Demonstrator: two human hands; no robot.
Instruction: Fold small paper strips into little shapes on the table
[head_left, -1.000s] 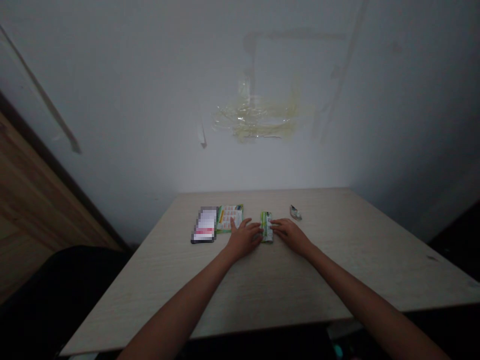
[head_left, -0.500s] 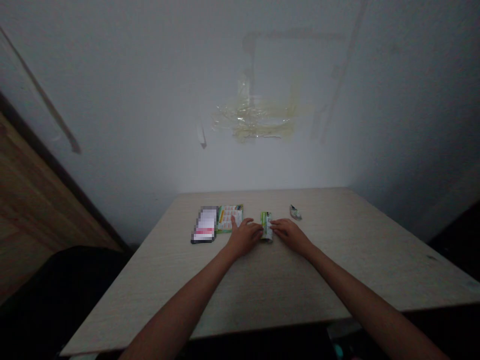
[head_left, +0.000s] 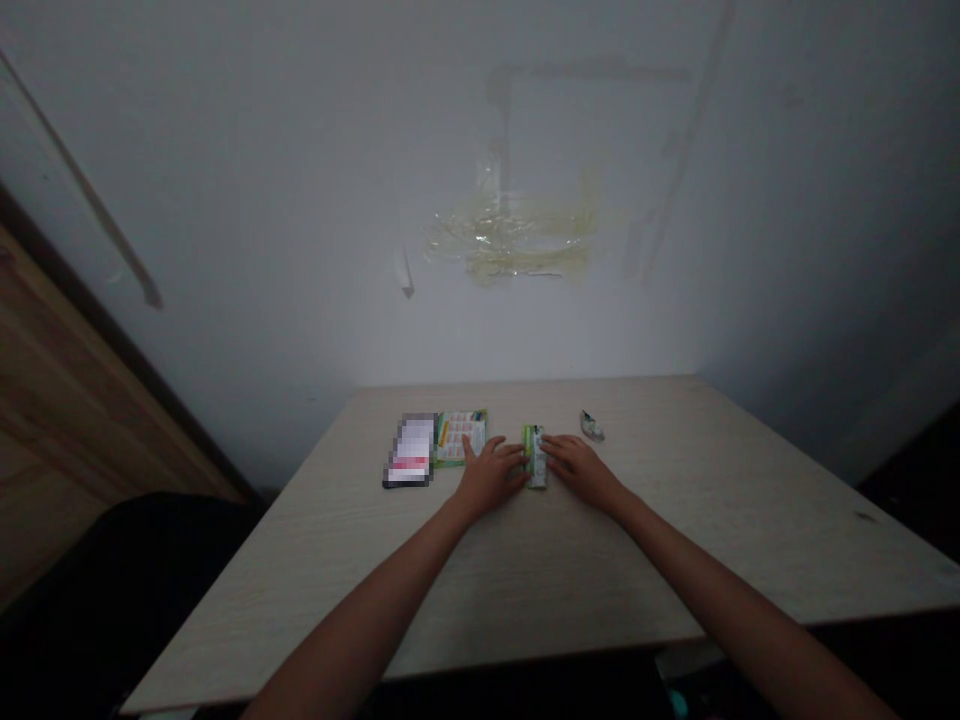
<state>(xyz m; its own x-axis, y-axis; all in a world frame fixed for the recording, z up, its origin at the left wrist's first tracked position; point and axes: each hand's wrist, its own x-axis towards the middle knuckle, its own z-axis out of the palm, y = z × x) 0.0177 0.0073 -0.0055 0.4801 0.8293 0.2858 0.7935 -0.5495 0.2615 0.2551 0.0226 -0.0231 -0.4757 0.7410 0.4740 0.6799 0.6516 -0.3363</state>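
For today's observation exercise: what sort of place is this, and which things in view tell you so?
Probably a plain room at home, dimly lit: a pale wooden table pushed against a bare white wall with old tape residue, and both hands on a small green packet.

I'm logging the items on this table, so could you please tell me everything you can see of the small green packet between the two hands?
The small green packet is a narrow, folded-looking strip, green and white with print too small to read; it looks like thin paper or foil. It lies flat on the pale wooden table, its long side pointing away from the person. The left hand touches its left edge with the fingertips and the right hand touches its right edge.
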